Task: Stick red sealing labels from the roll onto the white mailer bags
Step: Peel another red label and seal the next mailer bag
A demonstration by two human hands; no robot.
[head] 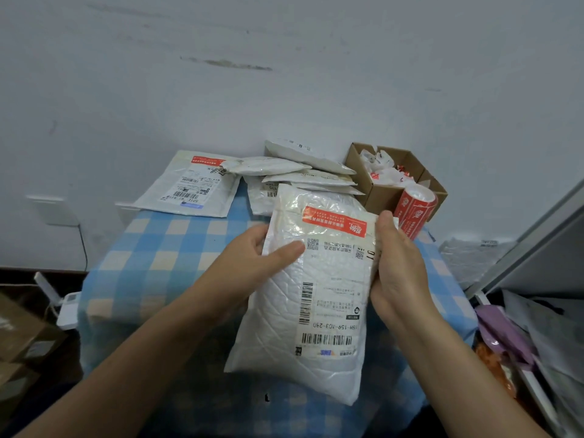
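I hold a white padded mailer bag above the checked table, its printed side toward me. A red sealing label is stuck across its top. My left hand grips the bag's left edge, thumb on the front. My right hand grips the right edge, fingers curled round it. The roll of red labels lies behind my right hand, beside a cardboard box. At the back left lies another mailer bag with a red label on it. A pile of several white mailer bags sits at the back centre.
A blue-and-white checked cloth covers the small table. An open cardboard box with crumpled white and red scraps stands at the back right. Shelving with bags is on the right, cardboard boxes on the floor at left.
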